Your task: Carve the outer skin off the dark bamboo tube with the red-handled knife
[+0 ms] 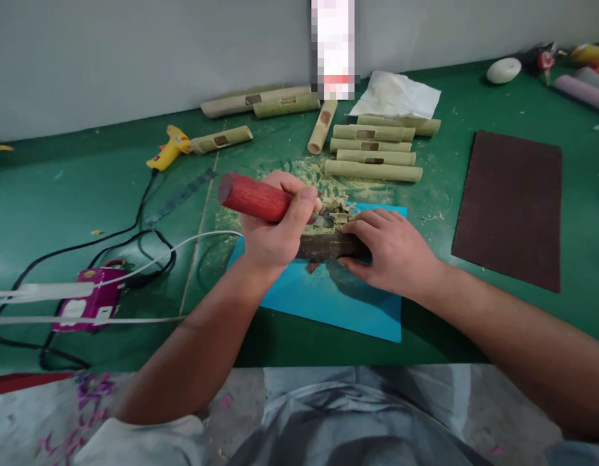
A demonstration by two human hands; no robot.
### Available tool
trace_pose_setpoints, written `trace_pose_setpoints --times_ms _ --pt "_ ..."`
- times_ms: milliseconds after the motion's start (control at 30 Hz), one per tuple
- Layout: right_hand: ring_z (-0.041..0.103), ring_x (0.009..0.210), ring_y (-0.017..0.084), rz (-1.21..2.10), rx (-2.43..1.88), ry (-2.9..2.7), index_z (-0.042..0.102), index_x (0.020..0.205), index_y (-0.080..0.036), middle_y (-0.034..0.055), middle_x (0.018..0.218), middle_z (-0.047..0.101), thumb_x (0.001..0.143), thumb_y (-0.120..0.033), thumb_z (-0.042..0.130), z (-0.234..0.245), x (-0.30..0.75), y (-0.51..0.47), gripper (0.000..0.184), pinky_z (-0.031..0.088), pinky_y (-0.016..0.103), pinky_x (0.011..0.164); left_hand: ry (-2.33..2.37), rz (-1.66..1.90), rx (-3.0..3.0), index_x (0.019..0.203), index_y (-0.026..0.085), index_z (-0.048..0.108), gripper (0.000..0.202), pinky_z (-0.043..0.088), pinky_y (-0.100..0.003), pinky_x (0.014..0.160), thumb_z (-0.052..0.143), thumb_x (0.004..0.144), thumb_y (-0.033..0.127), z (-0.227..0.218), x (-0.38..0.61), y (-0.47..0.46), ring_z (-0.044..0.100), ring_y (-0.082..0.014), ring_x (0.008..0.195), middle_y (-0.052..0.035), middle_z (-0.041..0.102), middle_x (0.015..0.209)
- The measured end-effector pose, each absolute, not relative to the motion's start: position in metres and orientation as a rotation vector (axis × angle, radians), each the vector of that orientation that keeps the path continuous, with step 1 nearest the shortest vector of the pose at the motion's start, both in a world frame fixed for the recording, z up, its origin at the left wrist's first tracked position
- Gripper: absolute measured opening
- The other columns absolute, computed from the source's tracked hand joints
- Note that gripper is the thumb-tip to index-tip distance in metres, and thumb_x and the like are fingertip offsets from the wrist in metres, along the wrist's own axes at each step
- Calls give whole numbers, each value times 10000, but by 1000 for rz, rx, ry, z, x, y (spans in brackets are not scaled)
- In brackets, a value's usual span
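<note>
While the dark brown bamboo tube [328, 246] lies on the blue paper sheet [328, 304], my right hand [394, 254] clamps it down and my left hand [272, 236] grips the red-handled wooden chisel [253, 197] dug into its top: mid-carving, I judge. Another cut calls for a firm hold; pale shavings [334, 208] heap on its upper side.

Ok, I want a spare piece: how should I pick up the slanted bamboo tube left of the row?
I'd take the slanted bamboo tube around its near half, coming from above, the grip closing across its round sides. That half lies free on the green table; the far end sits close to another tube and a blurred bottle.
</note>
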State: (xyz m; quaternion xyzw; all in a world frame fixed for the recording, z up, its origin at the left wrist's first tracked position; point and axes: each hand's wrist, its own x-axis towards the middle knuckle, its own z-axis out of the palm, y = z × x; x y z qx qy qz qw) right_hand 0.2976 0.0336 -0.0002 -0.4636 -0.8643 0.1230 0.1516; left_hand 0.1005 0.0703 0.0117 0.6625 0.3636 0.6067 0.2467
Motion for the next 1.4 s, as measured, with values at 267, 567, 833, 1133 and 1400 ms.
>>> trace_pose_setpoints --times_ms 267,567,833,1133,1400 --pt "623 991 290 385 -1299 -2514 714 1096 -140 122 1056 711 853 -418 724 -5 302 43 370 419 385 820 1043 1385 1928 762 228 732 246 565 -323 668 728 940 398 13 81 64 693 -166 695 -10 734 739" --pt "632 1013 295 387 -1269 -2547 681 1186 -135 135 1114 708 840 -391 735 -2 304 46 434 448 393 838 988 1466 1862 809 248 733 170 591 -345 751 749 928 368 -3 83 60 719 -177 771 -10 758 823" --pt "640 957 305 324 -1261 -2550 688 1072 -152 126 1034 706 840 -494 737 -1 305 43 416 445 407 801 1029 1416 1759 811 237 725 173 576 -360 820 737 929 362 -7 78 54 709 -180 814 2 752 846" --pt "633 949 303 345 -1147 -2545 713 1103 -115 150 1037 682 881 -462 692 -7 308 45 412 477 411 795 873 1327 1801 884 237 694 135 568 -361 861 821 847 260 1 73 54 695 -177 883 -10 733 936" --pt "643 951 305 350 -1116 -2531 724 1094 -116 150 1038 700 891 -448 670 -10 310 47 392 503 417 801 969 1256 1840 987 285 703 211 573 -470 971 845 834 258 6 69 52 715 -245 1017 -33 741 1047"
